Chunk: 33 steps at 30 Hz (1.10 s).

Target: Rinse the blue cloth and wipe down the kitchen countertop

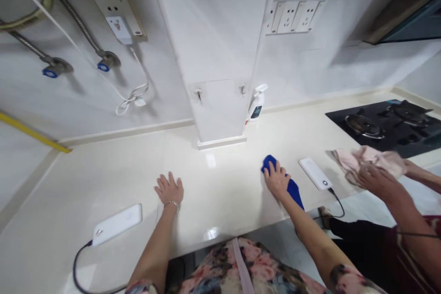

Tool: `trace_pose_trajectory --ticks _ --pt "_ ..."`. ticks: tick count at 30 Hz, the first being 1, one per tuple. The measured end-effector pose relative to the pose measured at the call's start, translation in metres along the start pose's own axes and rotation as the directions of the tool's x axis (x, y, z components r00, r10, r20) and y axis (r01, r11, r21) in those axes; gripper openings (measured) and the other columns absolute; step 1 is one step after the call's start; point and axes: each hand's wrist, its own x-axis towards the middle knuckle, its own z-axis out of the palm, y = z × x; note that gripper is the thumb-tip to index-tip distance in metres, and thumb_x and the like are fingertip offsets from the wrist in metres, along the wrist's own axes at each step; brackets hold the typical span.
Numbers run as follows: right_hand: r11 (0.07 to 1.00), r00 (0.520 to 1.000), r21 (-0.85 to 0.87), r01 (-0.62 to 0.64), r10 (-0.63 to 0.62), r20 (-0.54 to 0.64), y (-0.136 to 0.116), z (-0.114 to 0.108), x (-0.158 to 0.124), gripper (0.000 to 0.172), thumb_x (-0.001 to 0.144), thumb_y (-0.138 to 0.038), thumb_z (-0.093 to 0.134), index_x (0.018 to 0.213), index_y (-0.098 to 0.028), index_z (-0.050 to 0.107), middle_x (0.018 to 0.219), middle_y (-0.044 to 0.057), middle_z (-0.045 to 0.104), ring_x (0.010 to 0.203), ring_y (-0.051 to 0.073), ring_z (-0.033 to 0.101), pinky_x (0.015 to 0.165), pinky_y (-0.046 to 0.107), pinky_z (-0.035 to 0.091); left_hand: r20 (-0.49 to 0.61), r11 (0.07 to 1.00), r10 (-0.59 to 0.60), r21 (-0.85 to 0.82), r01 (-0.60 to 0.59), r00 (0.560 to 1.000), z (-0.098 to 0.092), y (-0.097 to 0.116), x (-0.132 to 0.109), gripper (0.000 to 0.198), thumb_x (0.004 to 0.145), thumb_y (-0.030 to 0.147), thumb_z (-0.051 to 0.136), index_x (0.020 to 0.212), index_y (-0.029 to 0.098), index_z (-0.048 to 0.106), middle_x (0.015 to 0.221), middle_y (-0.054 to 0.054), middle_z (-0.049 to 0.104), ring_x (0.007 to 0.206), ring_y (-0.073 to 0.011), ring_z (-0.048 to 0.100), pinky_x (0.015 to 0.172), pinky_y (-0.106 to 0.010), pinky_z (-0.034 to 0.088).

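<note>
My left hand point(170, 189) lies flat on the pale countertop point(217, 193) with its fingers spread, a bracelet around the wrist. Under my right hand point(276, 179) is a blue cloth point(293, 193), pressed against the counter. The fingers curve over the cloth, and part of it sticks out past the fingertips and along the wrist. To the left of my left hand rests a white power bank point(117, 224) with a black cable. A second white power bank point(314, 172) lies just right of the blue cloth.
At right, another person's hands point(379, 181) hold a pink cloth point(375, 161) beside the black gas stove point(389, 126). A white spray bottle point(256, 103) stands by the wall pillar point(220, 110). A yellow pipe point(34, 132) reaches the counter's left end.
</note>
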Motion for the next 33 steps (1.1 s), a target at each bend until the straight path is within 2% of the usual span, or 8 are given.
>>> trace_pose_trajectory --ticks 5,12,15,18,21,25,28,33 --pt "0.988 0.987 0.043 -0.149 0.151 -0.052 -0.042 0.008 0.043 0.066 0.102 -0.041 0.020 0.153 -0.006 0.043 0.160 0.027 0.035 0.128 0.043 0.045 0.099 0.064 0.039 -0.032 0.998 0.035 0.047 -0.034 0.999 0.008 -0.002 -0.005 0.070 0.101 0.048 0.030 0.159 0.009 0.034 0.169 -0.024 0.018 0.158 -0.0377 0.007 0.126 -0.061 0.008" --pt "0.945 0.960 0.211 0.248 -0.269 0.073 -0.219 0.030 0.022 0.067 0.101 -0.037 0.023 0.157 -0.001 0.031 0.167 0.025 0.022 0.142 0.044 0.031 0.112 0.069 0.026 -0.084 0.997 0.064 0.039 -0.061 0.994 0.011 -0.002 -0.012 0.067 0.104 0.047 0.030 0.160 0.010 0.034 0.169 -0.025 0.019 0.159 -0.0371 0.006 0.126 -0.062 0.008" --pt "0.812 0.812 0.278 0.513 -0.564 0.150 -0.286 0.033 -0.022 0.065 0.102 -0.037 0.029 0.158 -0.004 0.032 0.169 0.019 0.022 0.146 0.042 0.029 0.116 0.066 0.024 -0.077 0.997 0.069 0.046 -0.065 0.995 0.011 -0.003 -0.013 0.063 0.105 0.041 0.029 0.160 0.011 0.033 0.169 -0.024 0.018 0.159 -0.0363 0.005 0.126 -0.061 0.008" --pt "0.580 0.569 0.361 0.731 -0.809 0.148 -0.311 0.028 -0.068 0.061 0.103 -0.036 0.033 0.157 -0.009 0.035 0.169 0.012 0.025 0.148 0.036 0.029 0.121 0.061 0.022 -0.019 0.997 0.065 0.030 -0.064 0.998 0.010 -0.006 -0.013 0.061 0.105 0.034 0.026 0.161 0.012 0.032 0.170 -0.022 0.017 0.159 -0.0346 0.004 0.127 -0.060 0.008" --pt "0.371 0.364 0.425 0.825 -0.926 0.102 -0.284 0.021 -0.098 0.058 0.103 -0.037 0.035 0.157 -0.014 0.037 0.168 0.009 0.029 0.150 0.032 0.029 0.124 0.058 0.019 0.009 0.998 0.061 0.008 -0.061 0.998 0.007 -0.008 -0.012 0.060 0.105 0.032 0.025 0.161 0.013 0.032 0.170 -0.020 0.016 0.159 -0.0334 0.004 0.127 -0.060 0.008" --pt "0.225 0.212 0.465 0.856 -0.974 0.081 -0.193 0.011 -0.106 0.057 0.103 -0.042 0.042 0.156 -0.023 0.040 0.166 0.004 0.035 0.151 0.026 0.031 0.129 0.054 0.014 -0.030 0.997 0.076 0.003 -0.076 0.997 0.003 -0.006 -0.013 0.061 0.104 0.034 0.028 0.160 0.010 0.033 0.169 -0.022 0.018 0.159 -0.0350 0.005 0.127 -0.061 0.008" --pt "0.309 0.290 0.428 0.849 -0.951 0.111 -0.117 0.003 -0.091 0.059 0.100 -0.046 0.049 0.156 -0.029 0.040 0.165 0.002 0.036 0.152 0.026 0.031 0.130 0.055 0.010 -0.076 0.996 0.084 0.014 -0.083 0.994 0.005 -0.004 -0.012 0.063 0.103 0.036 0.029 0.159 0.008 0.036 0.169 -0.024 0.020 0.159 -0.0368 0.006 0.126 -0.063 0.009" --pt "0.763 0.742 0.196 0.616 -0.646 0.181 -0.032 -0.007 -0.024 0.056 0.101 -0.039 0.046 0.154 -0.023 0.044 0.166 0.009 0.033 0.154 0.030 0.029 0.128 0.059 0.012 -0.161 0.995 0.098 0.032 -0.094 0.982 0.013 -0.001 -0.008 0.063 0.103 0.037 0.025 0.157 0.007 0.038 0.166 -0.027 0.023 0.158 -0.0395 0.008 0.124 -0.065 0.012"
